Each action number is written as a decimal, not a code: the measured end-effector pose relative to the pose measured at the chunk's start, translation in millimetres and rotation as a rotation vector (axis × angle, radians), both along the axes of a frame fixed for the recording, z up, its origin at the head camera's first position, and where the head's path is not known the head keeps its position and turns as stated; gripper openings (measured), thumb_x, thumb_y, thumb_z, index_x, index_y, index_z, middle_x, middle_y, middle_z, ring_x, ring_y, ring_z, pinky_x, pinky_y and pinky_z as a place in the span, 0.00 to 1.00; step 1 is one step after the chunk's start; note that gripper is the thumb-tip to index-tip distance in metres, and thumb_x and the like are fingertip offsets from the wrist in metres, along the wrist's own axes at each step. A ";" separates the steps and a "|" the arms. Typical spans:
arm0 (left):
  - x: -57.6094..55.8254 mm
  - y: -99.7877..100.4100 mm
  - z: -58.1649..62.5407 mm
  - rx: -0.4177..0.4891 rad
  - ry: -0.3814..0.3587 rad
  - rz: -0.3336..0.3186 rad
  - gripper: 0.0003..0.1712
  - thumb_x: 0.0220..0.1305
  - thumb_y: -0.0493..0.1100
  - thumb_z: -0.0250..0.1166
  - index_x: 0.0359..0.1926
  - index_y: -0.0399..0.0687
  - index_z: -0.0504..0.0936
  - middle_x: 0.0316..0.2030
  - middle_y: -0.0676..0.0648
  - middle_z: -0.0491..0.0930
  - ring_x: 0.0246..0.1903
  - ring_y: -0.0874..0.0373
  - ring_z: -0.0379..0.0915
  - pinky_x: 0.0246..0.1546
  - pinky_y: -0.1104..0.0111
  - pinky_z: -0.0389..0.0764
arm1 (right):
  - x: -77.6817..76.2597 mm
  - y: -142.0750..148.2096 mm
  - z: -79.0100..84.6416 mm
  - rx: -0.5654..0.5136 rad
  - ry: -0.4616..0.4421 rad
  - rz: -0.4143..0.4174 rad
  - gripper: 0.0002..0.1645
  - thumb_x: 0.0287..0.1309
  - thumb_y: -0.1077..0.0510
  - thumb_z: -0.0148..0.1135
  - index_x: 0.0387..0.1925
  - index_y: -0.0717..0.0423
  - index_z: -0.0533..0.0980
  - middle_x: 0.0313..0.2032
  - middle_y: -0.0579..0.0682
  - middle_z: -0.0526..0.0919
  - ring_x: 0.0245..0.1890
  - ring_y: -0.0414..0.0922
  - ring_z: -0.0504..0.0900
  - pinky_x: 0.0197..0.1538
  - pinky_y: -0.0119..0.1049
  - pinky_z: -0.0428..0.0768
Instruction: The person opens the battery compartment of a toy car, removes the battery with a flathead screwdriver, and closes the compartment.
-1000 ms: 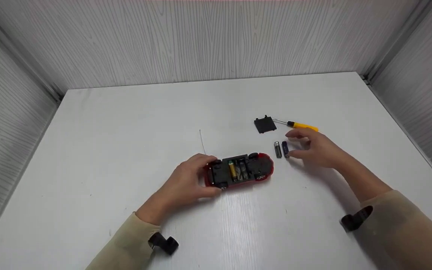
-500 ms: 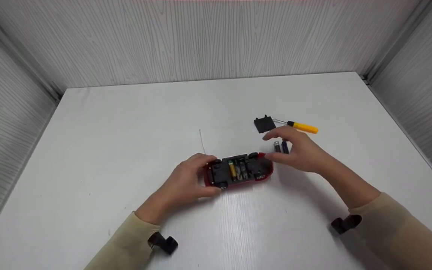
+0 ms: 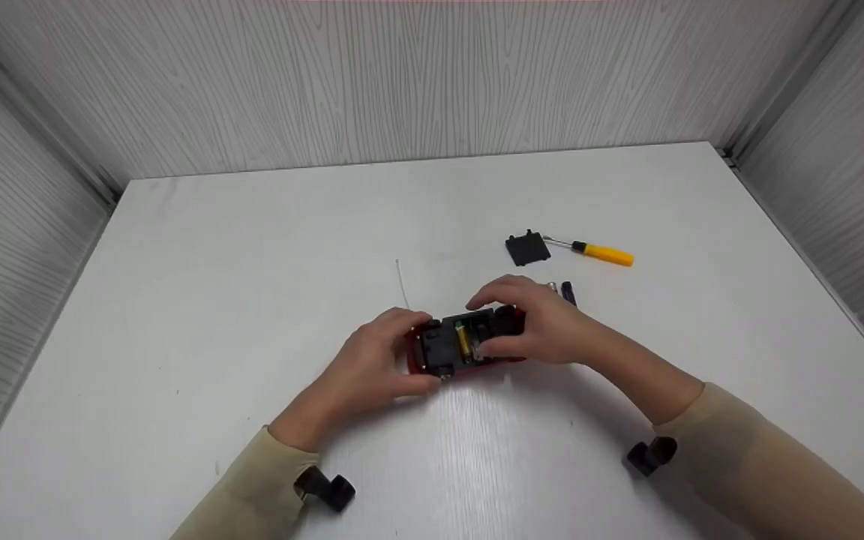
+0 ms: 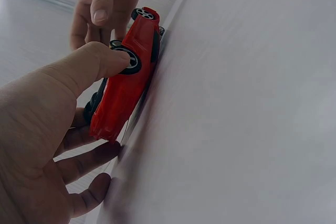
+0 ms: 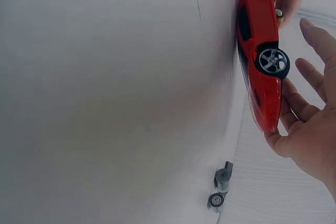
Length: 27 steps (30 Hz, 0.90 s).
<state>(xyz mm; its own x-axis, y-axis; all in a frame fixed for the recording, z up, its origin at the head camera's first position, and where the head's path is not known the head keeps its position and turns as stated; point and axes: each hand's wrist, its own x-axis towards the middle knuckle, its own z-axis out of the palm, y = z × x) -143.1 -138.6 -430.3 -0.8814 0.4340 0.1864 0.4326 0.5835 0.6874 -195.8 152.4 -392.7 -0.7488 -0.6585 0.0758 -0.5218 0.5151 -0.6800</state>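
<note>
A red toy car [image 3: 439,346] lies upside down on the table, its black underside up and its battery compartment uncovered. My left hand [image 3: 372,360] grips one end of it, with the thumb on a wheel in the left wrist view. A gold battery [image 3: 463,342] sits in the compartment. Over the car's other end hovers my right hand [image 3: 544,322], fingers spread and holding nothing, its thumb overlapping the compartment. Right behind that hand, two loose batteries lie side by side, a dark blue one [image 3: 568,292] and a silver-topped one [image 3: 552,286], both partly hidden.
A black battery cover [image 3: 528,248] lies behind the right hand, touching the tip of a yellow-handled screwdriver [image 3: 606,254]. A thin wire antenna [image 3: 401,283] sticks out from the car away from me. Wood-patterned panels [image 3: 417,82] enclose the white table at the back and sides.
My right hand has moved left from beside the loose batteries to over the car's compartment, with no battery in its fingers. The left hand and the car have stayed in place.
</note>
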 end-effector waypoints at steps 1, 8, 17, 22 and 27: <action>-0.1 -0.1 -0.1 -0.001 0.005 0.000 0.41 0.52 0.50 0.84 0.67 0.51 0.80 0.58 0.56 0.79 0.54 0.60 0.76 0.62 0.59 0.75 | 0.2 -1.8 -1.0 -0.003 -0.001 0.004 0.30 0.58 0.47 0.81 0.61 0.42 0.82 0.61 0.40 0.79 0.61 0.46 0.76 0.63 0.50 0.75; 1.0 0.0 -0.6 -0.014 0.013 -0.002 0.40 0.52 0.50 0.83 0.66 0.52 0.80 0.58 0.56 0.80 0.55 0.59 0.76 0.62 0.59 0.75 | 3.2 -6.7 -7.0 -0.009 -0.011 0.031 0.29 0.57 0.47 0.81 0.60 0.40 0.82 0.61 0.43 0.79 0.60 0.49 0.76 0.62 0.53 0.76; -0.6 -0.1 1.4 -0.024 0.021 0.001 0.40 0.53 0.51 0.83 0.67 0.52 0.80 0.59 0.55 0.80 0.55 0.59 0.76 0.62 0.59 0.76 | 0.5 -8.8 -10.7 0.011 0.010 0.035 0.28 0.56 0.47 0.82 0.58 0.39 0.84 0.60 0.44 0.79 0.61 0.49 0.75 0.64 0.53 0.74; 0.0 0.1 2.5 -0.021 0.013 0.002 0.40 0.54 0.51 0.83 0.67 0.52 0.80 0.59 0.55 0.79 0.55 0.59 0.76 0.62 0.59 0.76 | 0.2 -9.2 -13.9 0.021 0.018 0.032 0.28 0.56 0.47 0.82 0.59 0.39 0.84 0.60 0.44 0.79 0.62 0.49 0.75 0.65 0.53 0.74; 0.4 0.1 1.1 -0.010 0.007 0.002 0.40 0.54 0.50 0.83 0.67 0.52 0.80 0.59 0.55 0.79 0.55 0.60 0.76 0.62 0.58 0.76 | 0.6 -9.3 -15.8 0.016 0.017 0.024 0.28 0.57 0.47 0.82 0.59 0.39 0.84 0.60 0.44 0.80 0.62 0.48 0.75 0.65 0.52 0.73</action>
